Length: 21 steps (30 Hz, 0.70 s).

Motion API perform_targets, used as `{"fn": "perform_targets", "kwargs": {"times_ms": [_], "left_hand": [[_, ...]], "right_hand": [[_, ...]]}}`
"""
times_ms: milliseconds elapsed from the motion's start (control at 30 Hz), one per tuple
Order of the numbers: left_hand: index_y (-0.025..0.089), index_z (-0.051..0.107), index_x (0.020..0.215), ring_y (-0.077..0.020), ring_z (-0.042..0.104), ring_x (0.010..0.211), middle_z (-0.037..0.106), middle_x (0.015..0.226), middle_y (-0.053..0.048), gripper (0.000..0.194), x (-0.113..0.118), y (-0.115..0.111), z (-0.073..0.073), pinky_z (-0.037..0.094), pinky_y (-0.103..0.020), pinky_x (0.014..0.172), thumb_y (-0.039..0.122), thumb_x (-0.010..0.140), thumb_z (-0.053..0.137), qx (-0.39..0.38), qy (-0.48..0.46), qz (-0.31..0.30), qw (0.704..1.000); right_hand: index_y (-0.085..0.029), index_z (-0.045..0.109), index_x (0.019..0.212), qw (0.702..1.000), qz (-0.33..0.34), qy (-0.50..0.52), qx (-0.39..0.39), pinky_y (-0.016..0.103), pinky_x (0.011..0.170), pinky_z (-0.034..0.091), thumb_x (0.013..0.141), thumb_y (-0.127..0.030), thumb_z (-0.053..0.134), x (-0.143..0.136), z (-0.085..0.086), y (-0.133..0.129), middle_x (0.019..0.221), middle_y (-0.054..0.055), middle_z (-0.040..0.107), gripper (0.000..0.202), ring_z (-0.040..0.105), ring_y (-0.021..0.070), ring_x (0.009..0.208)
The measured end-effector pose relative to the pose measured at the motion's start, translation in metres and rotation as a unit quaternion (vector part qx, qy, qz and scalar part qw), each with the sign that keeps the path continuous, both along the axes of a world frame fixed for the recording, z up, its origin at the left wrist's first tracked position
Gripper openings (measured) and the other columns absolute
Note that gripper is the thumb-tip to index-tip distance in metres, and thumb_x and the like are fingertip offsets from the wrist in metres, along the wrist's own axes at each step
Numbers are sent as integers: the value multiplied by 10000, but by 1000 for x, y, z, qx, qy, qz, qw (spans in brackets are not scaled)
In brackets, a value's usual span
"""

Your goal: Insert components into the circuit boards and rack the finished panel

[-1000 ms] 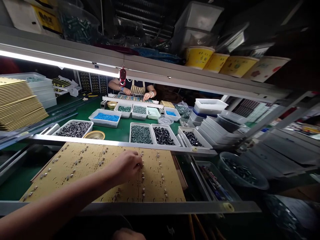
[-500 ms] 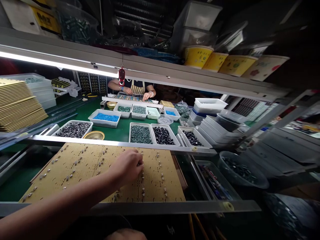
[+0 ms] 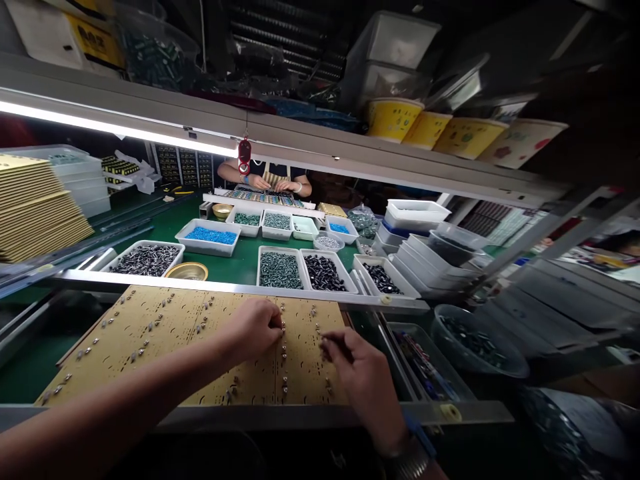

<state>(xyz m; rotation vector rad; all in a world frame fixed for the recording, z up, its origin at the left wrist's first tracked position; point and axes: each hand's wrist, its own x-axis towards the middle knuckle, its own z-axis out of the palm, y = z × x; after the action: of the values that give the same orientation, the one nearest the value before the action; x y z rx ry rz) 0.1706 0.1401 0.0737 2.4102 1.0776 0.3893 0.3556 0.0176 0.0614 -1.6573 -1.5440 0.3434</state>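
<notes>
Tan circuit boards (image 3: 165, 373) lie side by side across the metal frame, dotted with small silvery components in rows. My left hand (image 3: 255, 325) is over the middle boards, its fingers curled together close to a column of these parts. Whatever it pinches is hidden behind the fingers. My right hand (image 3: 364, 373) hovers at the right edge of the boards, thumb and fingertips drawn together near the rightmost column. Too little shows between those fingertips to name anything there. A metal watch band and a blue band circle the right wrist.
White trays of dark capacitors (image 3: 327, 272), green parts (image 3: 281, 268) and blue parts (image 3: 210, 235) stand behind the metal rail (image 3: 240, 287). A brass bowl (image 3: 187, 271) sits near it. Stacked boards (image 3: 40, 207) rise at left. Across the bench a co-worker's hands (image 3: 273, 184) handle parts.
My right hand has risen from the bottom edge to the right side of the boards. The left hand stays almost where it was. The co-worker's hands have come closer together.
</notes>
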Motion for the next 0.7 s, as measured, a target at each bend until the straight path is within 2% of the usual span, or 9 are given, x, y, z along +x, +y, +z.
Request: {"fn": "perform_targets", "kwargs": {"times_ms": [100, 233, 333, 400, 467, 533, 600, 667, 700], "left_hand": [[158, 639, 750, -170, 619, 791, 660, 828, -3, 146, 0, -1, -1, 518, -357, 764, 241, 858, 691, 1, -8, 2, 1000], [153, 650, 821, -199, 609, 794, 670, 846, -39, 19, 0, -7, -2, 484, -351, 725, 143, 805, 650, 9, -27, 16, 999], [155, 645, 934, -216, 605, 806, 680, 880, -58, 143, -6, -22, 6, 460, -344, 706, 155, 792, 627, 9, -42, 12, 999], [185, 642, 897, -189, 603, 783, 679, 860, -22, 116, -15, -37, 17, 451, -309, 692, 170, 783, 631, 1, -51, -18, 999], [209, 634, 785, -146, 601, 715, 673, 788, 27, 65, -28, -54, 29, 431, -257, 645, 151, 757, 638, -20, -45, -75, 996], [209, 636, 719, -128, 608, 656, 685, 743, 39, 115, -43, -71, 35, 403, -232, 583, 97, 744, 619, -47, 16, -152, 987], [204, 682, 751, -149, 639, 621, 727, 756, 8, 191, -58, -86, 27, 385, -248, 537, 41, 766, 582, -49, 133, -224, 964], [194, 720, 797, -203, 680, 619, 755, 761, -35, 234, -73, -99, 1, 366, -291, 507, 16, 799, 569, -9, 230, -274, 934], [187, 730, 809, -247, 708, 679, 763, 773, -57, 225, -79, -106, -17, 373, -315, 519, 16, 799, 585, 31, 257, -273, 927]], "right_hand": [[-198, 638, 816, 998, -19, -57, 12, 317, 705, 509, 909, -294, 559, 17, 0, 15, 810, 53, 689, 155, 654, 210, 757], [-202, 595, 752, 996, -4, -92, 11, 320, 684, 482, 869, -228, 568, 17, -6, 26, 853, 73, 645, 123, 618, 235, 829], [-203, 570, 728, 994, -3, -111, 11, 337, 706, 469, 860, -195, 560, 14, -8, 32, 843, 72, 621, 132, 601, 246, 846], [-204, 556, 716, 993, -4, -120, 11, 344, 719, 462, 856, -182, 561, 14, -10, 34, 822, 64, 609, 142, 594, 244, 837], [-203, 551, 718, 992, -2, -127, 8, 345, 729, 458, 856, -176, 564, 15, -11, 35, 817, 57, 605, 141, 591, 237, 828], [-201, 548, 727, 991, -1, -132, 5, 344, 734, 456, 857, -175, 566, 16, -12, 35, 822, 55, 605, 133, 590, 230, 820], [-199, 541, 735, 990, 3, -140, 1, 345, 735, 455, 860, -176, 563, 16, -11, 34, 826, 56, 603, 129, 586, 228, 819], [-197, 543, 738, 988, 18, -151, -7, 343, 727, 456, 852, -171, 569, 17, -8, 34, 824, 56, 602, 119, 583, 227, 817], [-194, 557, 752, 987, 32, -155, -14, 338, 721, 459, 845, -168, 576, 18, -5, 34, 823, 53, 606, 99, 584, 222, 807]]}}
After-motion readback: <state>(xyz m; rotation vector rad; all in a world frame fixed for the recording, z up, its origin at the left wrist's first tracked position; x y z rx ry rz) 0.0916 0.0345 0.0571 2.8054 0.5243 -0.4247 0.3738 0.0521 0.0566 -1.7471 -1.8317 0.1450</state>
